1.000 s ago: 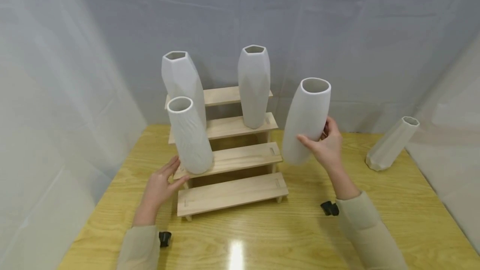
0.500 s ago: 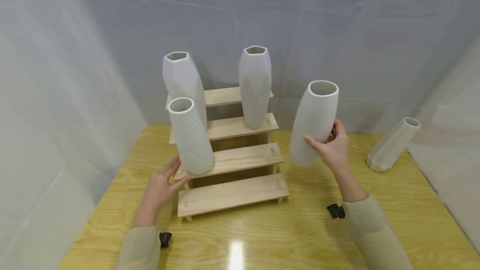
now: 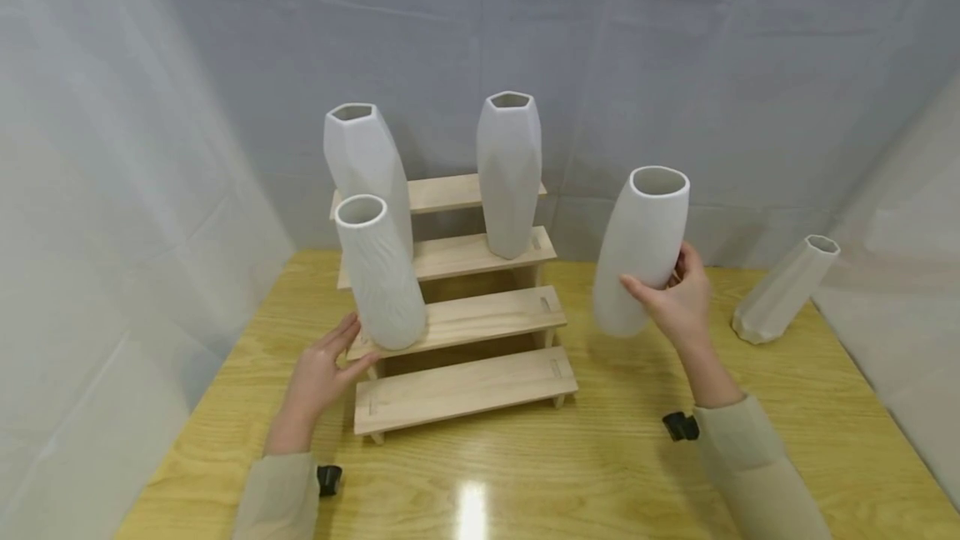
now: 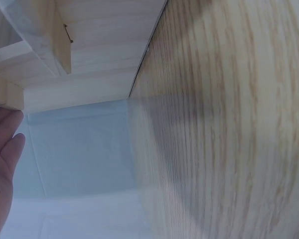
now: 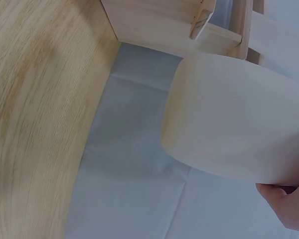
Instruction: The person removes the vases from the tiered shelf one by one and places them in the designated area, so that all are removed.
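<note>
Above the table (image 3: 525, 482), right of the wooden stand (image 3: 465, 390), our right hand (image 3: 681, 302) grips the smooth vase (image 3: 639, 252), which we should hold firmly by its slick sides while our left hand (image 3: 317, 375), fingers fairly straight, touches the stand's left side.

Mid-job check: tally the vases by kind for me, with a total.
Faceted vases, left and right: 2
Textured vase on the stand: 1
Smooth vase in the right hand: 1
Ribbed vase on the table: 1
Total: 5
</note>
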Available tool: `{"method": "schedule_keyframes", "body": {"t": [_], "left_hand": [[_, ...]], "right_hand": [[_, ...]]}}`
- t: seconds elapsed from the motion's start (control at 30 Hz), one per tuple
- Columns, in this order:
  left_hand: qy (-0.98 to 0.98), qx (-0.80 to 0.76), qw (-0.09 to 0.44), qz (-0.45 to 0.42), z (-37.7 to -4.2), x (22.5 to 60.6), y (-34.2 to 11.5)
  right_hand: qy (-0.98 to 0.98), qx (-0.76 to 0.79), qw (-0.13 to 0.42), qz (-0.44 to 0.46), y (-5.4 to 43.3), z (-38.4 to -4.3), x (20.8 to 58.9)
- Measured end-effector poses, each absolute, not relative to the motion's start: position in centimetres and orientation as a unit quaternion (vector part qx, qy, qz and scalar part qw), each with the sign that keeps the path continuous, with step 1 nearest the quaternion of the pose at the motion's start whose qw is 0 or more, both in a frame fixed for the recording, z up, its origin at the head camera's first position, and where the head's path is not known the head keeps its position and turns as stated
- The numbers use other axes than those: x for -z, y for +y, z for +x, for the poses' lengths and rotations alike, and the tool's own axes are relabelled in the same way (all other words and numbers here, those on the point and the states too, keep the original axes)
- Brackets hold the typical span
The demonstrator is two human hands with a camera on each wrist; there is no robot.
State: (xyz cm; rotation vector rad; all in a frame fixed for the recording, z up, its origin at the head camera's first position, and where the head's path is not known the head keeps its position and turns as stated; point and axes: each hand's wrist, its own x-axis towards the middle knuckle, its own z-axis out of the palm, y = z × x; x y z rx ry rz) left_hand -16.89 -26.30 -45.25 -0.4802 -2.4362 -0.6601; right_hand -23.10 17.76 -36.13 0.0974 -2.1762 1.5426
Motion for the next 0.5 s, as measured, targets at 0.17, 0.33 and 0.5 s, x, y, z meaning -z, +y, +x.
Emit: {"method": "schedule_keyframes", "body": {"t": [0.17,0.33,0.5], "left_hand": [[-0.913,0.244,0.277,-0.175,-16.9,45.2,-26.4],[-0.911,0.244,0.28,-0.178,-16.9,45.3,-26.3],[-0.909,0.244,0.284,-0.183,-17.0,45.4,-26.3]], "right_hand": [[-0.793,-0.561,0.236,0.028,18.3,-23.2,36.3],[-0.791,-0.565,0.235,0.016,18.8,-23.3,36.5],[-0.791,-0.564,0.238,0.011,19.3,-23.4,36.7]]}}
